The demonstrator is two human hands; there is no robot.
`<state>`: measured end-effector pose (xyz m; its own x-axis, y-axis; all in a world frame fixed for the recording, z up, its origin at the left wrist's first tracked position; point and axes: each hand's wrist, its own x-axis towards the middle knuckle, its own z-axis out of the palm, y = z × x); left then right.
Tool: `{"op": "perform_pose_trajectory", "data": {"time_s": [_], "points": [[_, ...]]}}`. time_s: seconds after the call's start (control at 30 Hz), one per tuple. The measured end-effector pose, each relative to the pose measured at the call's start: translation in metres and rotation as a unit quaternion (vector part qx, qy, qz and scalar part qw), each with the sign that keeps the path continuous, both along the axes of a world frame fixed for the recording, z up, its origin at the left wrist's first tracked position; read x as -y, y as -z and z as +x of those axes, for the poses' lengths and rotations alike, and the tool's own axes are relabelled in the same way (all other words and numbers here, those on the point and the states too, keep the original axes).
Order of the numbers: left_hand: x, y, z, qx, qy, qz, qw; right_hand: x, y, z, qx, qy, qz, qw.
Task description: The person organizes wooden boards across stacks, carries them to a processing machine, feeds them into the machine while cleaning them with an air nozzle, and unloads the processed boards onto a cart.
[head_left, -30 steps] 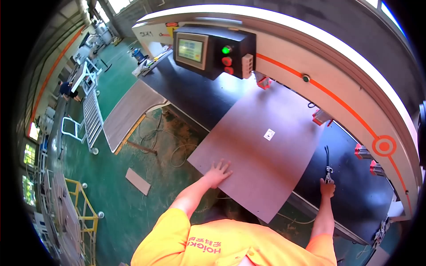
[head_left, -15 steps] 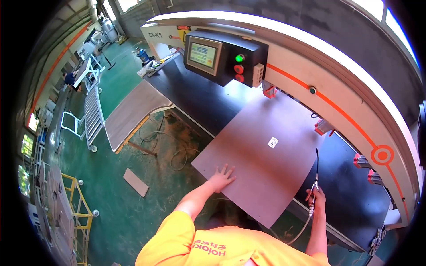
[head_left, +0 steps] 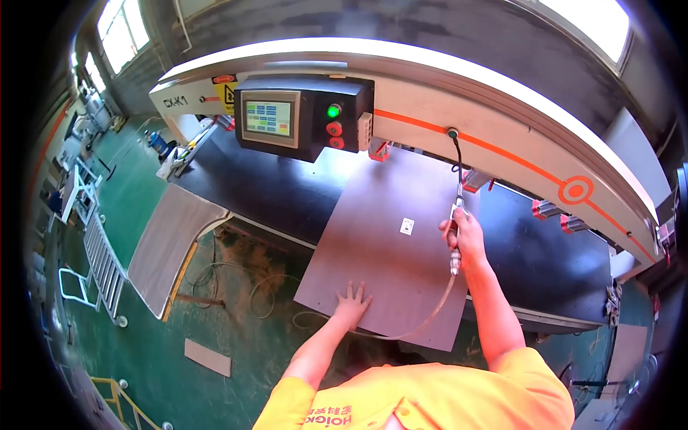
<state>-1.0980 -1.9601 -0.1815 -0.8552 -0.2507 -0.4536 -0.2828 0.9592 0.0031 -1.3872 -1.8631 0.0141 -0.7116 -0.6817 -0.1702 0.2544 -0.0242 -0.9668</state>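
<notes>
- Lower centre of the frame: a worker's left hand [head_left: 351, 309], fingers spread wide, presses flat on a brown panel [head_left: 365, 247] filling the middle.
- Right of centre, the right hand [head_left: 467, 235] grips an air gun [head_left: 455, 258], its hose [head_left: 438, 309] looping below.
- The step appears to be bringing the gun across the steadied panel; the next move likely calls for slack hose.
- Half a second earlier, the gun is by the panel's right edge; now it is above the panel.
</notes>
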Motion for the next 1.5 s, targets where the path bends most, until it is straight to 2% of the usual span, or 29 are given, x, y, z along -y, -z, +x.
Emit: {"op": "perform_pose_trajectory", "data": {"time_s": [0.23,0.37,0.57,0.63,0.7,0.73,0.77,0.83,0.87,0.9,0.93,0.97,1.0,1.03,1.1,1.17,1.2,1.23,1.3,1.33,1.37,1.5], "points": [[0.002,0.011,0.004,-0.01,0.002,0.002,1.0,0.028,-0.017,0.015,0.07,0.019,-0.032,0.997],[0.001,0.006,0.002,0.005,-0.002,0.015,1.0,-0.014,0.005,0.03,-0.003,-0.038,0.059,0.998],[0.0,0.0,-0.003,0.019,-0.018,0.03,0.999,-0.123,0.078,0.016,-0.005,-0.022,0.196,0.98],[-0.002,-0.001,-0.002,0.011,-0.029,0.033,0.999,-0.16,0.117,-0.009,-0.035,0.045,0.241,0.969],[-0.006,0.0,0.005,-0.011,-0.046,0.029,0.998,-0.195,0.156,-0.044,0.091,0.077,0.237,0.964],[-0.013,0.005,0.009,-0.036,-0.081,0.036,0.995,-0.204,0.167,-0.045,0.062,0.062,0.261,0.961],[-0.021,0.015,0.014,-0.062,-0.127,0.039,0.989,-0.207,0.178,-0.047,0.028,0.035,0.283,0.958],[-0.047,0.041,0.034,-0.116,-0.232,0.003,0.966,-0.191,0.179,-0.018,-0.02,-0.132,0.382,0.914],[-0.07,0.039,0.05,-0.182,-0.28,0.006,0.943,-0.186,0.179,0.012,-0.031,-0.19,0.341,0.92],[-0.095,0.039,0.07,-0.209,-0.309,-0.002,0.928,-0.181,0.174,0.031,-0.05,-0.335,0.356,0.871],[-0.121,0.032,0.09,-0.227,-0.336,-0.001,0.914,-0.177,0.173,0.056,-0.037,-0.407,0.351,0.843],[-0.155,0.057,0.111,-0.16,-0.403,0.024,0.901,-0.176,0.172,0.079,-0.024,-0.476,0.345,0.808],[-0.19,0.073,0.135,-0.119,-0.487,0.104,0.859,-0.171,0.173,0.099,0.006,-0.519,0.333,0.787],[-0.225,0.062,0.157,-0.085,-0.562,0.145,0.81,-0.167,0.172,0.115,0.035,-0.558,0.325,0.763],[-0.307,0.067,0.207,-0.071,-0.688,0.153,0.706,-0.16,0.169,0.145,0.072,-0.582,0.327,0.741],[-0.391,0.056,0.252,-0.058,-0.807,0.167,0.563,-0.149,0.178,0.159,0.061,-0.608,0.358,0.706],[-0.438,0.052,0.266,-0.058,-0.852,0.178,0.489,-0.145,0.168,0.178,0.086,-0.605,0.356,0.707],[-0.486,0.056,0.275,-0.073,-0.898,0.123,0.417,-0.146,0.156,0.196,0.113,-0.597,0.355,0.711],[-0.577,0.056,0.29,-0.101,-0.953,0.092,0.27,-0.155,0.142,0.244,0.167,-0.573,0.359,0.717],[-0.626,0.041,0.287,-0.145,-0.963,0.057,0.22,-0.164,0.147,0.27,0.106,-0.648,0.322,0.682],[-0.673,0.048,0.28,-0.163,-0.972,0.033,0.168,-0.175,0.157,0.292,0.05,-0.709,0.28,0.645],[-0.839,0.116,0.229,-0.218,-0.974,-0.056,0.003,-0.247,0.202,0.396,-0.126,-0.863,0.072,0.485]]}}
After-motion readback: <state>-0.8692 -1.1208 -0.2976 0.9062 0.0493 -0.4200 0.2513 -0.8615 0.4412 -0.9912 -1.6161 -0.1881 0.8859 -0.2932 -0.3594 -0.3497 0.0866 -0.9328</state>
